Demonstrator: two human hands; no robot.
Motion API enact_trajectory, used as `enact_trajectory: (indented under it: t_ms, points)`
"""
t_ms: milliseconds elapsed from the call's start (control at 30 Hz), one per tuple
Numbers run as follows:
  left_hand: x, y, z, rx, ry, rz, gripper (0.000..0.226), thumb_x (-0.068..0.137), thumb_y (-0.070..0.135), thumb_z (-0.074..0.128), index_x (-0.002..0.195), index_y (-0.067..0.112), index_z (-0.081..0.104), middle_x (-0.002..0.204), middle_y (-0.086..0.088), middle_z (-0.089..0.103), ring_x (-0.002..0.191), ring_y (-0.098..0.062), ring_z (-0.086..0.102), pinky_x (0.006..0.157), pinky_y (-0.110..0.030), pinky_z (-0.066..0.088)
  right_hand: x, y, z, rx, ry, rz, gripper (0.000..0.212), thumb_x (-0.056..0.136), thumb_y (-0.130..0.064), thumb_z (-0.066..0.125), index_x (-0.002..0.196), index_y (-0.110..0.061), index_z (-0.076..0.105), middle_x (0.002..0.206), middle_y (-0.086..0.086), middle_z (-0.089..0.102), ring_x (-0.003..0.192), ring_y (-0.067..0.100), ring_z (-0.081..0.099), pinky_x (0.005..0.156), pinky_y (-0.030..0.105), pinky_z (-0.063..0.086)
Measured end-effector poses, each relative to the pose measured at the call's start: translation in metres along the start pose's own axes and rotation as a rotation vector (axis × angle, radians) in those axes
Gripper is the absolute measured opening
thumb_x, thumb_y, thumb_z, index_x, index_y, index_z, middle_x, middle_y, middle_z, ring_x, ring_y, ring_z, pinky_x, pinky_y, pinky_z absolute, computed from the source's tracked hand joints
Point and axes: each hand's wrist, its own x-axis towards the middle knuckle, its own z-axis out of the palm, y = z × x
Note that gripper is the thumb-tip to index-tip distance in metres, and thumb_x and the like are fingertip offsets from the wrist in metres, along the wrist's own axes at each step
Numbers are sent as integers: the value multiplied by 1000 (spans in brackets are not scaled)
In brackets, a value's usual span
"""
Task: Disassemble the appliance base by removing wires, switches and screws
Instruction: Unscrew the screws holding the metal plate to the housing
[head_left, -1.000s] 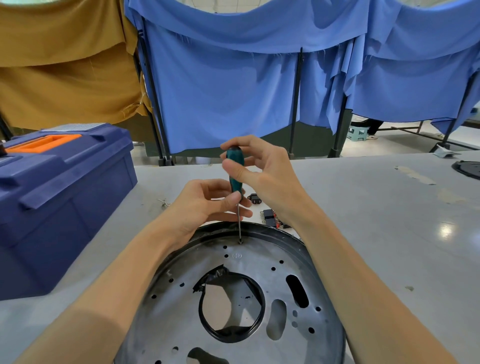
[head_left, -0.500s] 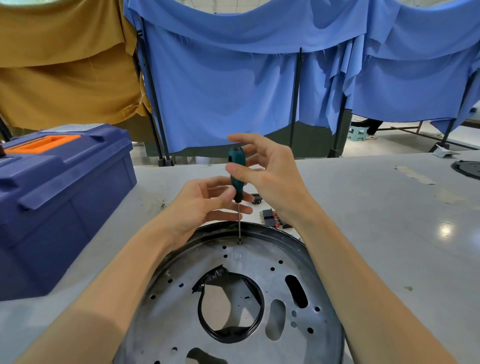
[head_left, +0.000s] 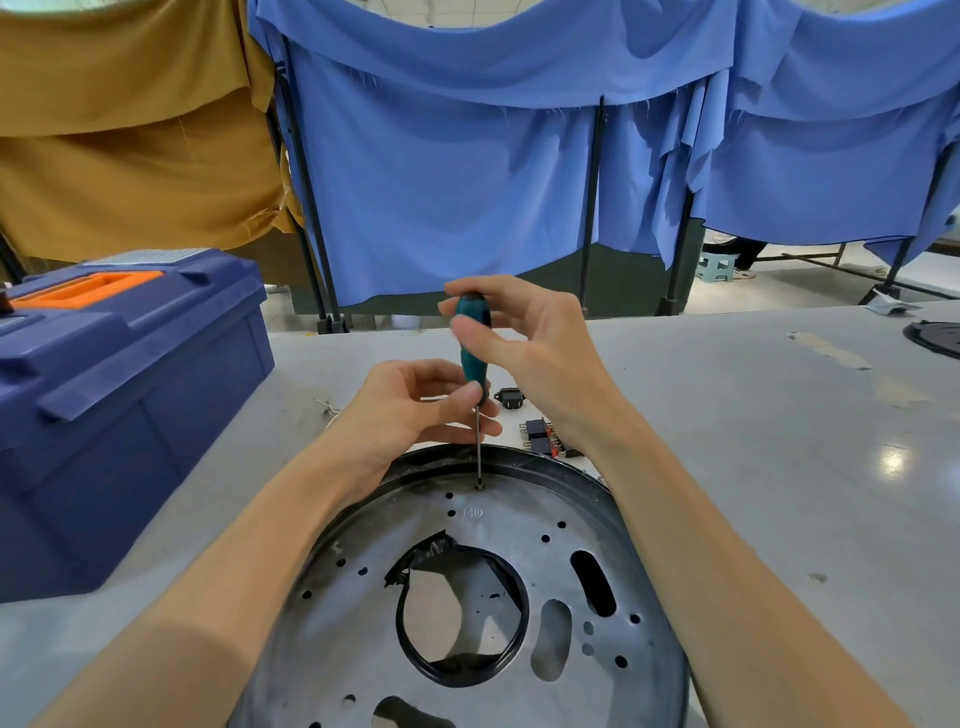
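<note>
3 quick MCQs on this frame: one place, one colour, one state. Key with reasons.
1. Screwdriver tip sits: A) on a screw near the far rim of the appliance base B) in the centre hole C) in mid-air
2. Handle colour: A) orange B) teal C) yellow
3. Left hand: A) flat on the base B) pinching the screwdriver C) out of view
Key: 1A, tip meets the screw by the rim; 2B, teal shows below the right hand; 3B, thumb and fingers close on the handle's lower end.

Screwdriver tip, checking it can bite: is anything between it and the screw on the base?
Nothing visible: the screwdriver tip sits on the screw; the left hand only pinches the shaft higher up.
</note>
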Motion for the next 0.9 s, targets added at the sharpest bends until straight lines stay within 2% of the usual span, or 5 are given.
enact_trajectory:
  t_ms: [167,300,500,667,900]
  points:
    - [0,2,-2,-17,-26,-15,40,79,27,69,112,4,64,97,-16,74,91,-35,72,74,-33,59,0,2,-1,-69,27,4,39,84,-11,74,120,-23,67,102,-2,66,88,8,60,84,23,53]
    - [0,1,-1,-6,-15,-2,36,77,23,70,105,0,66,91,-15,74,88,-35,73,75,-33,59,1,1,-1,22,8,18,30,87,0,66,115,-9,66,106,10,71,99,24,67,93,38,54]
    - [-1,4,-3,-8,-64,-17,36,82,21,64,113,3,65,101,-15,74,95,-33,72,78,-32,59,1,2,-2,-32,20,-4,32,84,-8,73,113,-21,71,100,3,67,87,12,59,76,19,53]
    - [-1,2,-2,0,-23,-15,35,77,18,68,104,-3,65,91,-17,75,88,-34,73,75,-33,60,1,2,0,7,11,11,24,87,-6,69,110,-12,70,100,2,72,92,12,67,88,28,55]
    - [-3,4,-5,-1,-86,-40,37,87,22,59,117,1,62,103,-17,73,98,-33,71,82,-36,59,2,2,-3,26,34,22,32,86,-3,69,116,-14,68,100,5,70,85,11,61,69,14,52]
